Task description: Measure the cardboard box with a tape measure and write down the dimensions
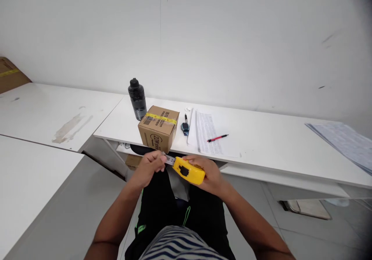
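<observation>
A yellow tape measure (pixel 190 171) with a black clip lies in my right hand (pixel 211 174), whose fingers are closed round its far side. A short length of its blade (pixel 169 159) sticks out to the left. My left hand (pixel 151 167) pinches the end of that blade between thumb and fingers. Both hands are over my lap, in front of the desk's edge. Just beyond them a taped cardboard box (pixel 158 127) stands at the front of the desk, close to my left hand.
On the white desk (pixel 261 147) are a dark bottle (pixel 137 100), a watch (pixel 185 127), a pen (pixel 186 117), written sheets (pixel 207 134) with a red pen (pixel 217 138) on them, and more papers (pixel 345 142) at right. A wall rises behind; another carton (pixel 11 74) stands far left.
</observation>
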Action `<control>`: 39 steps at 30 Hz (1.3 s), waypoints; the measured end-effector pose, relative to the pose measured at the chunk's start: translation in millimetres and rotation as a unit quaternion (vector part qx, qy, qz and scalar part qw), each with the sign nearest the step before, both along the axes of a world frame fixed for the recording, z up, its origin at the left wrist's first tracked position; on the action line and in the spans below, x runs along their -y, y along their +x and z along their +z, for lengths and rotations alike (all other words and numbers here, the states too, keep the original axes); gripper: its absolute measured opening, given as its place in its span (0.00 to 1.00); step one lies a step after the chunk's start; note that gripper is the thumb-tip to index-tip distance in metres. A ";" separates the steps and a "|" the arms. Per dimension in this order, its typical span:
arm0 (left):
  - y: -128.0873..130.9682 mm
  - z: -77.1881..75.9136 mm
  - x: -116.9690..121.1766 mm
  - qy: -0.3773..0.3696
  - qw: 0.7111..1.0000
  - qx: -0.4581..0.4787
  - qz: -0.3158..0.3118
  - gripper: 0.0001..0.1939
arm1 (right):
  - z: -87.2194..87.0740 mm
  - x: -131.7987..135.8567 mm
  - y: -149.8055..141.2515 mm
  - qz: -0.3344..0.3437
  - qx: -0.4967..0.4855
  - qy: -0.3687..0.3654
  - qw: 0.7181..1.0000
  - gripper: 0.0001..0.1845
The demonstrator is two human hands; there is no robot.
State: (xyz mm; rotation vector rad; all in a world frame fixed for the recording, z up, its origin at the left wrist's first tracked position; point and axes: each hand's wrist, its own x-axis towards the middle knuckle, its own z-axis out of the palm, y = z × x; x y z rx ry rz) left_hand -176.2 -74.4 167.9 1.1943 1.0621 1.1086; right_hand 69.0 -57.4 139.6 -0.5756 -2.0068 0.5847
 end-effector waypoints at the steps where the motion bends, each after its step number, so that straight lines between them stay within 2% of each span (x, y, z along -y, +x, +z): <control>1: -10.6 5.8 -11.3 0.009 0.999 0.025 0.043 0.25 | -2.0 -3.4 7.0 -0.025 -0.016 -0.010 1.000 0.26; 4: -54.4 26.0 -56.5 0.085 0.976 0.048 0.192 0.20 | -8.3 -16.0 31.4 -0.168 -0.087 -0.100 0.977 0.26; 5: -69.2 32.0 -72.8 0.107 0.966 0.026 0.234 0.20 | -9.8 -21.3 39.3 -0.215 -0.118 -0.126 0.961 0.26; 7: -92.1 41.0 -101.8 0.110 0.954 -0.057 0.273 0.18 | -10.6 -33.3 51.9 -0.273 -0.178 -0.160 0.932 0.29; 9: -102.2 45.8 -121.6 0.068 0.952 -0.166 0.250 0.18 | -8.0 -45.9 57.6 -0.285 -0.222 -0.177 0.916 0.34; 12: -96.2 48.0 -132.7 -0.013 0.946 -0.297 0.129 0.21 | 1.7 -63.2 49.8 -0.271 -0.224 -0.193 0.916 0.38; 14: -86.6 48.2 -133.1 -0.034 0.945 -0.319 0.061 0.25 | 10.0 -72.9 33.3 -0.256 -0.181 -0.200 0.928 0.39; 16: -79.5 47.2 -132.8 -0.037 0.950 -0.309 0.028 0.27 | 17.8 -80.9 11.0 -0.230 -0.129 -0.200 0.944 0.40; 21: -80.0 37.0 -133.4 -0.046 0.958 -0.281 0.043 0.28 | 30.9 -90.8 -31.0 -0.197 -0.064 -0.172 0.963 0.38; 25: -83.6 28.7 -133.2 -0.002 0.968 -0.249 0.027 0.28 | 29.8 -88.5 -31.5 -0.215 -0.043 -0.174 0.960 0.37; 30: -88.9 27.6 -137.3 0.070 0.946 -0.315 0.038 0.21 | 26.7 -89.8 -27.5 -0.246 -0.040 -0.173 0.953 0.35; 34: -92.9 43.4 -134.6 0.089 0.950 -0.298 0.034 0.19 | 33.5 -80.0 -26.4 -0.266 -0.030 -0.137 0.954 0.31; 36: -89.1 60.2 -133.8 0.117 0.951 -0.283 0.050 0.19 | 35.5 -59.8 -30.8 -0.261 -0.010 -0.102 0.960 0.30; 39: -73.0 89.3 -144.7 0.147 0.940 -0.306 0.026 0.19 | 29.5 -16.8 -54.1 -0.186 -0.021 -0.053 0.981 0.29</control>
